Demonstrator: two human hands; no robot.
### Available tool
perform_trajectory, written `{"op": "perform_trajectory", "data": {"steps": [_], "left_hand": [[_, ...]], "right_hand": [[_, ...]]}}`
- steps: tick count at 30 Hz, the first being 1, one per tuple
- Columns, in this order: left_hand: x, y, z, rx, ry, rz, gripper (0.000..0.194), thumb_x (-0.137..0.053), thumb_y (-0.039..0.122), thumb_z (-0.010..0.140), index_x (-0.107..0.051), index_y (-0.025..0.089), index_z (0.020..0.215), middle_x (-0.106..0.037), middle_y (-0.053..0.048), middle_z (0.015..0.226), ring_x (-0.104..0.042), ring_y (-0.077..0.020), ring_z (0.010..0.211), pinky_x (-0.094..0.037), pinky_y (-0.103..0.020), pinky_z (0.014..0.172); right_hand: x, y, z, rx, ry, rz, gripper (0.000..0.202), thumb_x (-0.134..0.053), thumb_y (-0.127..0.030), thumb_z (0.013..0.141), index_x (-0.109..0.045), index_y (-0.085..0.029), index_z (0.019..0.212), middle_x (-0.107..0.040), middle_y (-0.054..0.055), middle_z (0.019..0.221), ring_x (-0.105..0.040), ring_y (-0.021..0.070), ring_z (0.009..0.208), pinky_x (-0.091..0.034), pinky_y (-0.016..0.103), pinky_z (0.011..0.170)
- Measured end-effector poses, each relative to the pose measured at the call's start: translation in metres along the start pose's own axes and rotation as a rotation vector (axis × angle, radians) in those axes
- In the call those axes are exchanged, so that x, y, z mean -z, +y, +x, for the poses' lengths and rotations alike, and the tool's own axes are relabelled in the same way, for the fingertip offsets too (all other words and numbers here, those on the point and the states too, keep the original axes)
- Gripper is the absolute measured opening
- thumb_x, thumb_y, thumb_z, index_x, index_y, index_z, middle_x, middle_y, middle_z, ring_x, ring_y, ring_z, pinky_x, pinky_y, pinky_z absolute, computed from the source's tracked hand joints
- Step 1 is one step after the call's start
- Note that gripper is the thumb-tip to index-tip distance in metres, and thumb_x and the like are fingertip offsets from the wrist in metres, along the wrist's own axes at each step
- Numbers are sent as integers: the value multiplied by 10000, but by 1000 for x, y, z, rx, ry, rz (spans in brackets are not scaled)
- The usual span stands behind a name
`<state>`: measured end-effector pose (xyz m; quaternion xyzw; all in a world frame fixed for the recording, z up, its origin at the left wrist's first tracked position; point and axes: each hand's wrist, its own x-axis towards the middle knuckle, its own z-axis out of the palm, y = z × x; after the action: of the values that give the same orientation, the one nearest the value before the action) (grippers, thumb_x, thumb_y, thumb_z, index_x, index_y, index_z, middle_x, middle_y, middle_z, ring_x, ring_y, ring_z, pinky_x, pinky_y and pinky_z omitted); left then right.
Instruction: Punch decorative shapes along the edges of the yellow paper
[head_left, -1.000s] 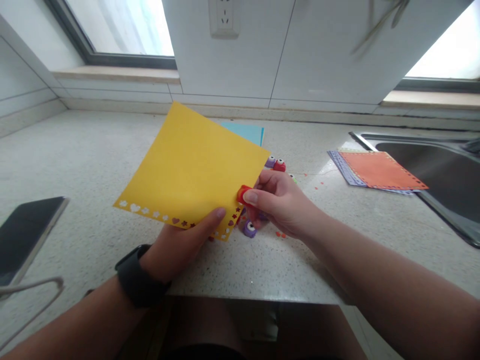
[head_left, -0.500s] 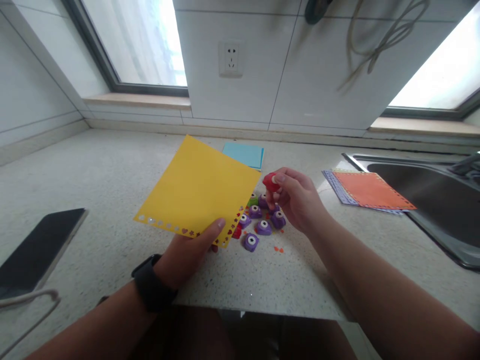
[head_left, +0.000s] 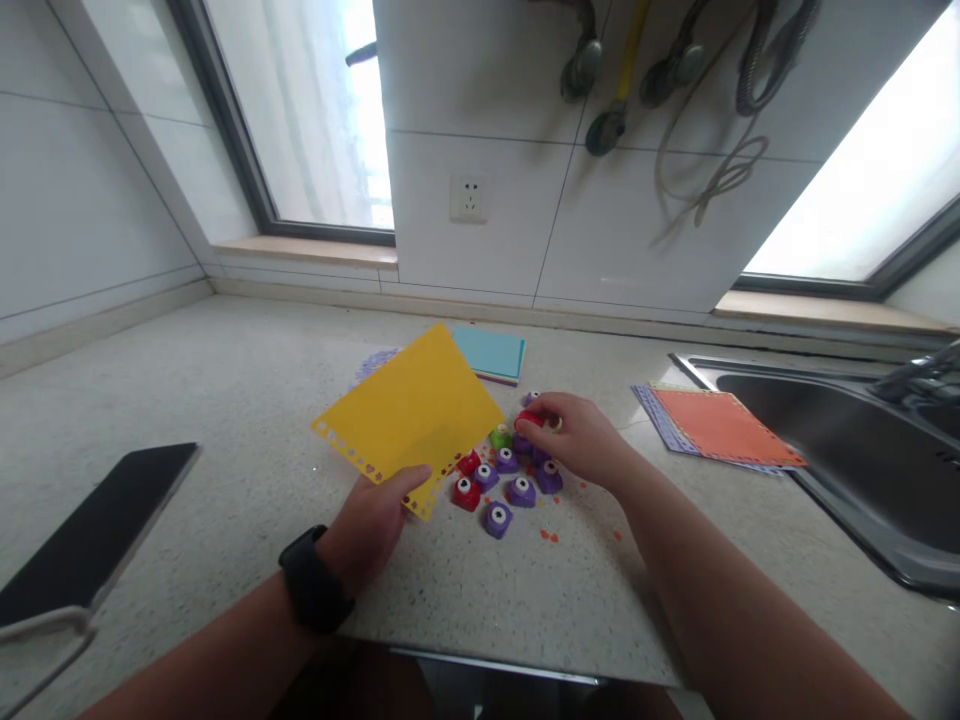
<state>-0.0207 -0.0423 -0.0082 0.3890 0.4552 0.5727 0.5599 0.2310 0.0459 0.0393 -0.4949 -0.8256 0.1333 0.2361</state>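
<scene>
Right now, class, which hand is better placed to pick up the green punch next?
Probably right: the right hand is nearer the green punch, though it would have to release the red punch first. The left hand is farther off, holding the yellow sheet.

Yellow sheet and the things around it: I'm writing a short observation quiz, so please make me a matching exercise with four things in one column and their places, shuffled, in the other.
Things
1. yellow sheet
2. orange sheet
3. light blue sheet
4. black watch

Places
A. at the edge of the sink
B. around the wrist of the left hand
C. gripped in the left hand
D. on the counter, below the wall socket

Right pairs: 1-C, 2-A, 3-D, 4-B
</scene>
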Motion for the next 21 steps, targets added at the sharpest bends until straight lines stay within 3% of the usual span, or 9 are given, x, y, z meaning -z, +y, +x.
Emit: {"op": "perform_trajectory", "data": {"steps": [5,8,12,18,21], "left_hand": [[-5,9,0,41,-15,-226,392,-672,172,842,-687,253,1225,-782,-43,1137,-668,-261,1180,-546,-399,1017],[-7,13,0,54,-37,-249,408,-680,166,840,-676,259,1237,-765,-49,1185,-683,-276,1148,-607,-393,898],[-6,14,-1,66,-40,-223,436,-728,185,814,-669,259,1240,-732,-68,1260,-713,-290,1080,-633,-371,778],[-3,12,0,66,-107,-184,379,-810,253,766,-708,187,1125,-769,-127,1133,-758,-281,889,-605,-301,581],[-3,13,2,85,-158,-168,361,-810,260,774,-711,144,1101,-776,-152,1090,-767,-256,796,-591,-277,557]], "right_hand": [[-6,10,3,-59,46,-54,261,-584,-376,918,-753,-177,926,-705,76,841,-599,203,767,-412,323,694],[-12,16,6,-47,81,-102,294,-573,-381,935,-761,-164,995,-705,107,912,-610,232,872,-432,347,811],[-21,21,8,-62,19,-161,308,-544,-382,955,-773,-184,1005,-725,119,961,-614,260,952,-415,369,877],[-25,21,7,-122,-19,-160,287,-528,-397,954,-757,-224,962,-763,78,921,-637,259,910,-408,344,782],[-24,22,7,-121,-29,-167,296,-514,-381,950,-768,-231,925,-763,82,907,-635,254,873,-390,331,736]]}}
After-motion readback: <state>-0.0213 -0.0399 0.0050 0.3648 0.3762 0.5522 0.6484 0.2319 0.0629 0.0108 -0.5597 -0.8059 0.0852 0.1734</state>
